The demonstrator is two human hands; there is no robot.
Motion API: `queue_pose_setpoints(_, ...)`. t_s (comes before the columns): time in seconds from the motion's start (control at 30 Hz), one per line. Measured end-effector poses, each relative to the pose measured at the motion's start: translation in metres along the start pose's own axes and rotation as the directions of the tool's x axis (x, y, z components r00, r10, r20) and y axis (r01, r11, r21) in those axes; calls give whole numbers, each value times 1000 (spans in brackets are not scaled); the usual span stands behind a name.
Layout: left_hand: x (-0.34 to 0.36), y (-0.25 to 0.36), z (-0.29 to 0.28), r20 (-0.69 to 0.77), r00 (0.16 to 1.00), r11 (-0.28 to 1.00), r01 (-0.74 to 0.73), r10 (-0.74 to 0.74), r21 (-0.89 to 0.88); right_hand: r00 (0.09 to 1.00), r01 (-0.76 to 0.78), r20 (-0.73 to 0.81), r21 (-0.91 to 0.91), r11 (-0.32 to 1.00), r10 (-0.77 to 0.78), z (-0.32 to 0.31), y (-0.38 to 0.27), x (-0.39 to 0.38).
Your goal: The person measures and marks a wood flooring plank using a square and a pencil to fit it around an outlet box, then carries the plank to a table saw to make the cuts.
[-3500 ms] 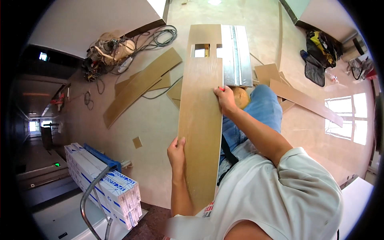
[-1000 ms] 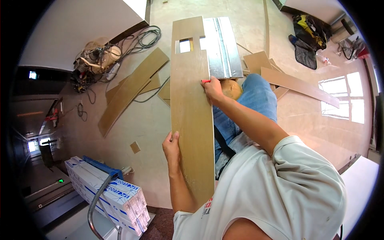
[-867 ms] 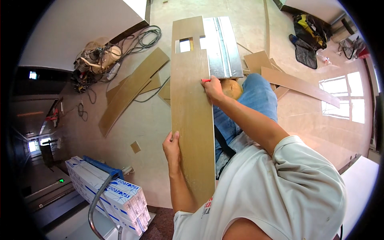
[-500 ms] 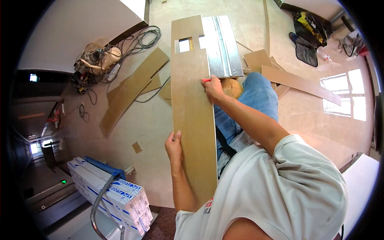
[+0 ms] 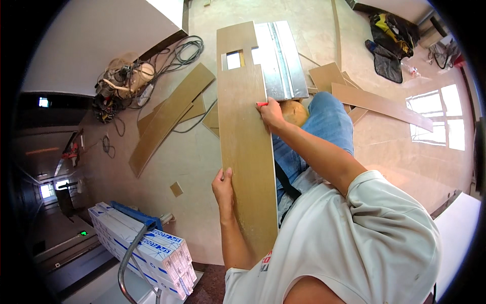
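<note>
A long brown floor plank [image 5: 245, 147] lies lengthwise before me, with a rectangular hole and a notch cut near its far end. My left hand [image 5: 223, 186] is closed on the plank's left edge, thumb on top. At the right edge, my right hand [image 5: 272, 112] is closed around a small red tool [image 5: 261, 104] whose end sticks out over the plank; its exact kind is hidden by the fingers. Beyond that hand, a silvery metal plate [image 5: 281, 58] with a raised strip lies partly beside the plank. A round yellowish wooden thing [image 5: 293, 112] shows next to my knee.
Loose plank offcuts lie on the left [image 5: 174, 119] and a long strip [image 5: 379, 105] on the right. A machine with hoses [image 5: 126, 81] stands by the wall. Stacked white-and-blue cartons [image 5: 142, 248] sit at lower left. A black and yellow bag [image 5: 390, 40] lies at far right.
The whole view has shifted very slightly. Both hands keep their places on the plank, and the red tool's end has tilted a little at its right edge.
</note>
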State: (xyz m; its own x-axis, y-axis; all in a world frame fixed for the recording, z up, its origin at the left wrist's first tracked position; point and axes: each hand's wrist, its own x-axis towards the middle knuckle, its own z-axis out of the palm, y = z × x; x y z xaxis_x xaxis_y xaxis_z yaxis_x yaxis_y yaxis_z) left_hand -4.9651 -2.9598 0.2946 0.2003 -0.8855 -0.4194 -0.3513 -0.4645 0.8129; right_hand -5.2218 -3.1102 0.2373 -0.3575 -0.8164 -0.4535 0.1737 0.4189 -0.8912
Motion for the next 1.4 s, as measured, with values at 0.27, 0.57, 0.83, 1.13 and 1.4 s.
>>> queue_pose_setpoints(0.27,-4,6,6,-48,998,999,-33,34,35,1000,13,-25,-53,998,-15,-1,8,6)
queue_pose_setpoints(0.57,-15,22,4,11,1000,1000,-17,17,5,999,-37,3,-32,999,37,-4,-18,-10)
queue_pose_setpoints(0.83,-15,19,10,16,1000,999,-13,14,-35,1000,14,-17,-58,998,-15,-7,2,7)
queue_pose_setpoints(1.13,-17,6,9,-24,1000,998,-21,20,-62,999,-7,33,-86,996,10,-5,7,3)
queue_pose_setpoints(1.4,-24,8,4,-25,999,999,-39,39,12,999,-13,44,-99,995,17,-5,9,-6)
